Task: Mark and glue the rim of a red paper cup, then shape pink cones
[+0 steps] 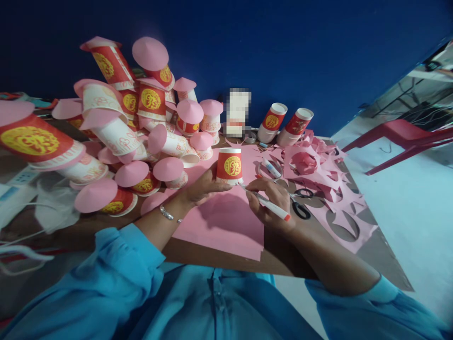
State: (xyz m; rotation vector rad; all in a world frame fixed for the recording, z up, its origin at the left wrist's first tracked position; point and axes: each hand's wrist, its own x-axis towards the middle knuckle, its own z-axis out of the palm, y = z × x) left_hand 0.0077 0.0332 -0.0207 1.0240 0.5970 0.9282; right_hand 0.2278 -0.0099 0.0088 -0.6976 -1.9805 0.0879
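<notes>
Paper cup [231, 166] and marker [272, 207] in my two hands. The red cup with its yellow emblem lies between them, directly ahead of me above the pink sheet [219, 229]. My left hand [201, 186] grips its left side, thumb along the lower edge. My right hand [271, 196], just right of the cup, pinches the white marker, its tip at the cup's lower right edge; whether they touch, I cannot tell. Black-handled scissors [301, 211] lie beside my right hand.
</notes>
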